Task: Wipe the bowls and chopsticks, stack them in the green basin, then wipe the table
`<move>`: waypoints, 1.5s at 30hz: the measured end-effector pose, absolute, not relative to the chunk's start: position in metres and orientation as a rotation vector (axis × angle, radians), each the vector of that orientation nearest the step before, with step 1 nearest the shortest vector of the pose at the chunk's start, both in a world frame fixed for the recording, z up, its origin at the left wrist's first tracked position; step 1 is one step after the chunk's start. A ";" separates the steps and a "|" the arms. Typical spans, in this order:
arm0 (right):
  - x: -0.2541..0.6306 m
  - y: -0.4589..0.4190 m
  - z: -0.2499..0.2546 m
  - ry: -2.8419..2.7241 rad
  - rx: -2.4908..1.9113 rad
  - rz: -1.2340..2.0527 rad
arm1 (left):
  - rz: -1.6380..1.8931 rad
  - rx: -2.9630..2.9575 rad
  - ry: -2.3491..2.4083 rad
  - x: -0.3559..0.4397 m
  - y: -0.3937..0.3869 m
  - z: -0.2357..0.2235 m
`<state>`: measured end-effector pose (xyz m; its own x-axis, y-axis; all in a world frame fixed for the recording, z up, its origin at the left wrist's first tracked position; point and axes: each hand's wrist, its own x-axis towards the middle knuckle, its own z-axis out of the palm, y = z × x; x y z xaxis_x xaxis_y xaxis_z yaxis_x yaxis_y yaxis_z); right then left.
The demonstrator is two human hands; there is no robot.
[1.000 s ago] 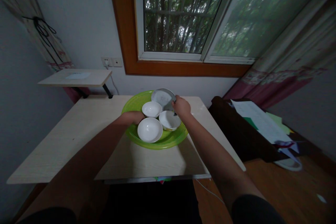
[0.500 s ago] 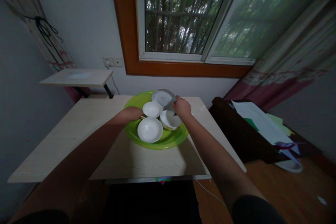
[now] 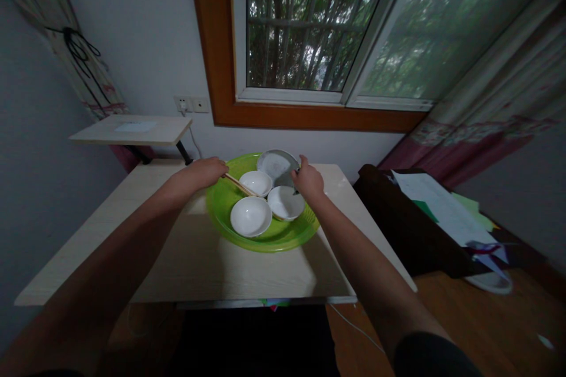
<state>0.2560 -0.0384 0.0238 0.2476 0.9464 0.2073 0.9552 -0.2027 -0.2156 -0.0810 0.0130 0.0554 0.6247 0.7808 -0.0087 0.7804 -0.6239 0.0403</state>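
My left hand (image 3: 212, 171) is closed on the ends of wooden chopsticks (image 3: 239, 184), which slant down to the right between white bowls in a green plastic basin (image 3: 221, 235). One small bowl (image 3: 256, 181) is just beyond the chopsticks, another white bowl (image 3: 251, 217) is in front, and a third bowl (image 3: 286, 202) sits to the right. A greyish plate (image 3: 276, 164) leans at the basin's back. My right hand (image 3: 309, 181) is closed at the basin's right side, near the plate's edge. A small dark, shiny piece shows under its fingers, too little to name.
The basin stands on a pale wooden table (image 3: 177, 265). A raised shelf (image 3: 163, 132) with a paper is at the back left, below wall sockets (image 3: 191, 104). A window rises behind. To the right, a dark brown piece of furniture (image 3: 389, 218) carries papers.
My left hand has moved back and left, bringing the chopsticks up into view at a slant across the bowls. My right hand stays nearly in place, its fingers slightly shifted.
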 end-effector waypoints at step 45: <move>0.282 -0.054 0.015 -2.051 -1.308 0.813 | 0.237 2.179 1.011 -0.043 0.015 0.025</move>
<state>0.2815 -0.0535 0.0149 -0.3601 0.9225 0.1393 0.5767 0.3374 -0.7440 -0.0428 0.0151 0.0251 0.6767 0.7258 -0.1237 0.5949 -0.4401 0.6726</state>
